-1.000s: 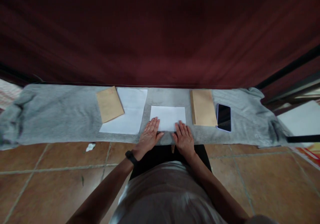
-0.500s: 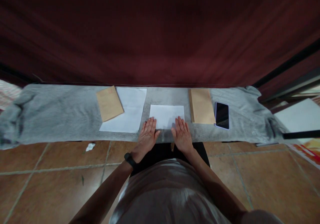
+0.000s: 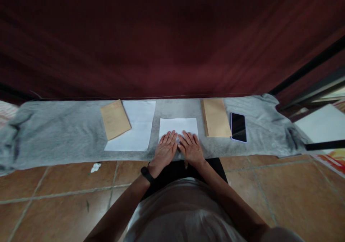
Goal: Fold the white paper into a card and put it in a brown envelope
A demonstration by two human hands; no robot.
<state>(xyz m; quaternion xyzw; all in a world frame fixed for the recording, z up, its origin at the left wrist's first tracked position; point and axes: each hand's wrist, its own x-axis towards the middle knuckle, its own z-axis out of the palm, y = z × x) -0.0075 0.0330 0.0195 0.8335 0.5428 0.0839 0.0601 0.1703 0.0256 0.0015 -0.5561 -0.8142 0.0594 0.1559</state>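
A small white sheet of paper [image 3: 178, 124], which looks folded, lies before me on the grey cloth. My left hand [image 3: 166, 148] rests flat on its near left part, fingers stretched out. Beside it, my right hand [image 3: 191, 149] presses flat on the near right part, fingers slightly spread. The thumbs almost meet in the middle. Neither hand grips anything. The paper's near edge is mostly hidden under the hands.
Left of me, a brown envelope [image 3: 115, 119] overlaps larger white paper [image 3: 138, 127]. To the right stand a stack of brown envelopes [image 3: 217, 118] and a phone [image 3: 238, 127]. Grey cloth [image 3: 67, 134] covers the narrow table. A dark red curtain [image 3: 172, 48] hangs behind.
Both hands have slid inward along the small paper and now lie close together, farther onto it. The view has tipped slightly, so the table appears lower.
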